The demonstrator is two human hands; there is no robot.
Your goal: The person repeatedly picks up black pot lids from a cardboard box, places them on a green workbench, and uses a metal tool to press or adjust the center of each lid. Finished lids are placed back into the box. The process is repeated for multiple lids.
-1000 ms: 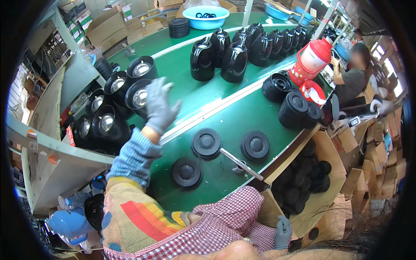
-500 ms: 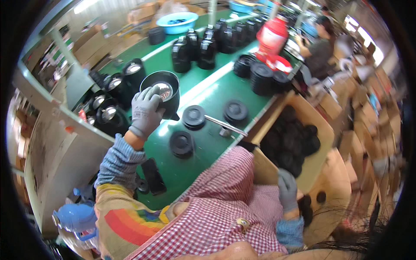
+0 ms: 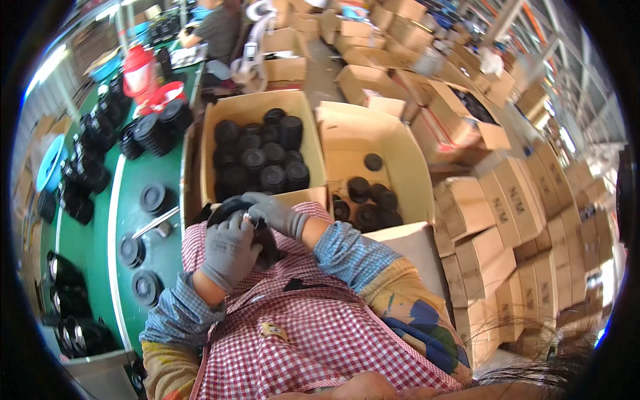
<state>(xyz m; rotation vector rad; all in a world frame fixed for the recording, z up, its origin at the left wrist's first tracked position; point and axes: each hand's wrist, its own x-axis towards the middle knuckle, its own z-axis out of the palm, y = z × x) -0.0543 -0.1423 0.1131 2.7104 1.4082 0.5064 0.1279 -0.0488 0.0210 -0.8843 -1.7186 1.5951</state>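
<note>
A black jug-like container (image 3: 269,248) is held over my lap, its upper rim partly behind my fingers. My left hand (image 3: 230,250), in a grey glove, is closed on its near side. My right hand (image 3: 277,215), gloved too, grips its far rim with bent fingers. A small shiny spot shows between the hands; what it is I cannot make out. On the green table to my left lie black round lids (image 3: 157,198), with a metal rod tool (image 3: 157,223) beside them.
An open carton (image 3: 313,143) of black round parts stands ahead of me. Another carton (image 3: 373,133) holds fewer. Black containers (image 3: 87,193), a red bucket (image 3: 139,73) and a blue basin (image 3: 52,163) sit along the table. Stacked cartons (image 3: 513,200) rise at right. A person (image 3: 221,30) sits far off.
My view has swung right. My left hand has brought the black jug from above the table to my lap. My right hand has come up from beside the cartons and taken hold of it.
</note>
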